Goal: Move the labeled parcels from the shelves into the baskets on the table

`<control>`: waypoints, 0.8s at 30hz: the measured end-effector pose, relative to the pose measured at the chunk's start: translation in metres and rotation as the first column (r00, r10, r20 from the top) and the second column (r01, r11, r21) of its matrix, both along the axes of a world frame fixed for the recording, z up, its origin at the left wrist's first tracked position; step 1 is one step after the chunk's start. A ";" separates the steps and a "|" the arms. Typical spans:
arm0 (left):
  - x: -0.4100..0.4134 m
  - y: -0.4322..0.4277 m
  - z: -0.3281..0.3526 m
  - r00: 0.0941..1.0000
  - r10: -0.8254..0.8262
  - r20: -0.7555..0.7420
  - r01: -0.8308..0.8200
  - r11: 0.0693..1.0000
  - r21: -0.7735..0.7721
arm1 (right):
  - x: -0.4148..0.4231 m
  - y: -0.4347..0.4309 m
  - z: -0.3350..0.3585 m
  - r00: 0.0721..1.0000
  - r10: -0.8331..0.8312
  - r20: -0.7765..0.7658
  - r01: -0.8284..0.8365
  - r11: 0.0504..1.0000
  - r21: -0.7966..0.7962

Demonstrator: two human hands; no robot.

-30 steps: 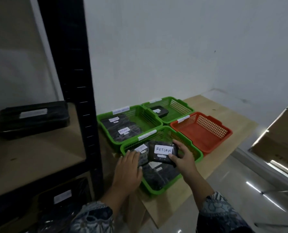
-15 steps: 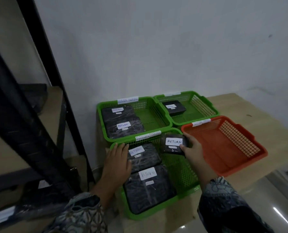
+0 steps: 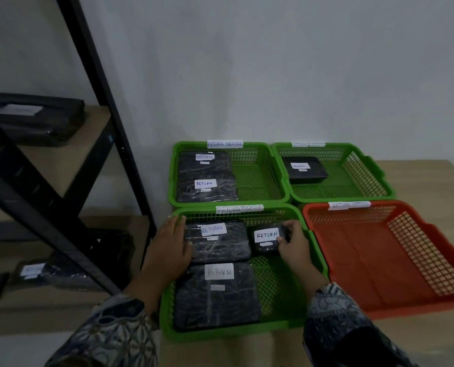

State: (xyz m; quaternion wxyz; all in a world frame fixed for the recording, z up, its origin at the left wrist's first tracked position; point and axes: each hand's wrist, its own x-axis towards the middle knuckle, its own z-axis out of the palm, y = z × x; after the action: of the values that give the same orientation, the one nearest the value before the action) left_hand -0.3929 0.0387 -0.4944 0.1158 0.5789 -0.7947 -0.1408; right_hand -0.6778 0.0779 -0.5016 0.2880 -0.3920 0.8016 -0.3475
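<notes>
Glossy parcel (image 3: 266,241) lowered into mesh green basket (image 3: 220,333); right hand (image 3: 294,247) grips.

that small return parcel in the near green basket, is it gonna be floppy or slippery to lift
Probably stiff: the small RETURN parcel has a boxy shape. Likely light: the right hand holds it by one end alone. Its black wrap looks glossy, so maybe a little slick.
</notes>
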 end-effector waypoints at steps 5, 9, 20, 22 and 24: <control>-0.001 0.000 -0.001 1.000 0.000 0.015 0.000 1.000 0.000 | -0.004 -0.011 -0.008 0.964 0.147 -0.221 -0.130 0.987 0.090; -0.001 -0.001 -0.001 1.000 -0.006 0.028 0.007 1.000 -0.016 | -0.006 -0.012 -0.011 0.950 0.225 -0.216 -0.195 0.969 0.151; -0.003 0.000 0.000 0.998 -0.002 0.067 0.003 1.000 -0.028 | 0.000 -0.003 -0.008 0.898 0.289 -0.332 -0.244 0.954 0.171; -0.003 0.001 0.001 0.998 -0.002 0.059 0.002 1.000 -0.004 | 0.002 -0.001 -0.005 0.889 0.304 -0.342 -0.249 0.948 0.197; -0.002 0.001 0.002 0.999 -0.007 0.044 0.006 1.000 0.012 | 0.003 0.002 -0.003 0.879 0.334 -0.340 -0.263 0.935 0.239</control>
State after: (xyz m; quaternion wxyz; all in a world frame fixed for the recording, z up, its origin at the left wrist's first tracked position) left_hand -0.3949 0.0393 -0.4928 0.0942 0.5800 -0.7981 -0.1332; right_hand -0.6744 0.0798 -0.5048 0.2148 -0.5421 0.8000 -0.1412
